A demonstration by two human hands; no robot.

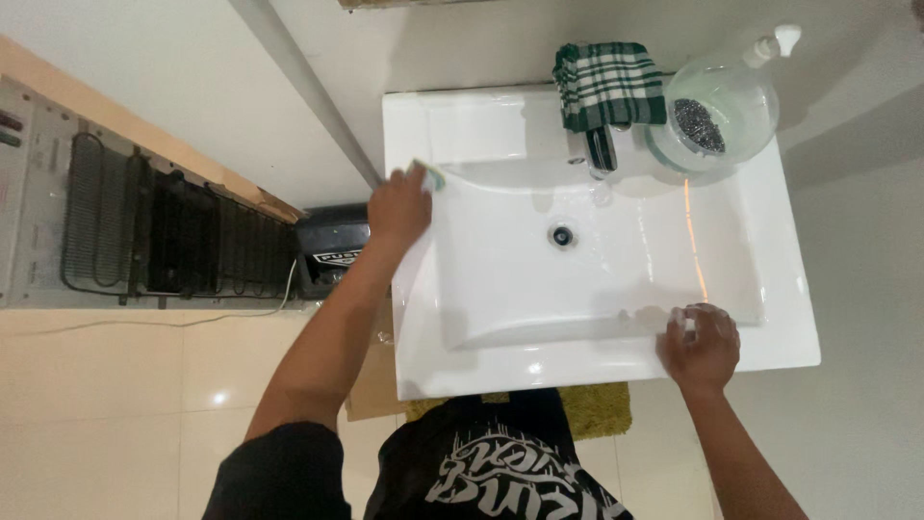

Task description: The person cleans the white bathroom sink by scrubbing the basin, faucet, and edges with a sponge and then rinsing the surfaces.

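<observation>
The white sink (452, 356) looks wet and soapy, so the likeliest slip is a hand skating off its glossy rim: the right hand (700, 345) leans on the front right edge with foam on its fingers, and a push there could send it sliding off the corner. The clear soap bottle (720, 116) stands at the back right corner with a steel scourer (699, 124) showing in it, close beside the faucet (599, 152); a wide sweep along the back edge could knock it over. The green checked cloth (608, 85) draped over the faucet could be dragged into the basin the same way

The left hand (398, 206) is curled closed around a small sponge (430, 174), pressing it onto the sink's left rim near the back left corner; only a yellow-green tip of it shows past the fingers. The right hand is half closed, fingers bent onto the rim, holding nothing that I can make out
</observation>
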